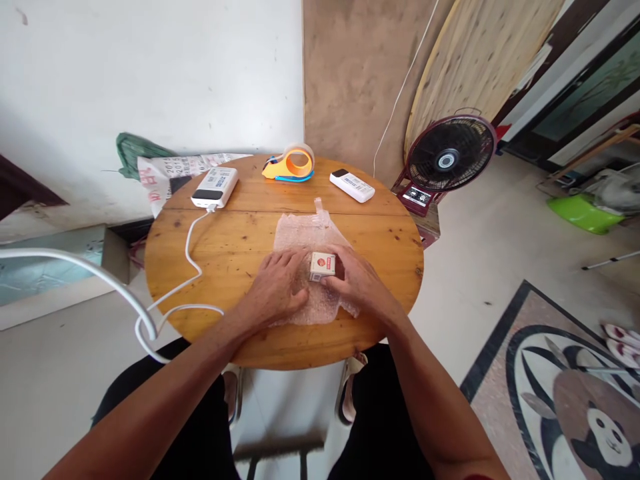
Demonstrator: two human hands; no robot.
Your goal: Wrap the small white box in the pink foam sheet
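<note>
A small white box with a red round print point(323, 265) rests on a sheet of bubble wrap point(320, 310) in the middle of the round wooden table. My right hand point(356, 275) holds the box from its right side, thumb at the near edge and fingers at the far edge. Flat on the wrap, left of the box, lies my left hand point(280, 283), its thumb apart from the fingers. A strip of tape point(319, 207) sticks out at the wrap's far end.
An orange tape dispenser point(293, 165) stands at the table's far edge. On its left lies a white power bank point(216, 187) with a cable point(189, 240); on its right, another white power bank point(353, 185). A fan point(447, 160) stands beyond the table point(240, 233).
</note>
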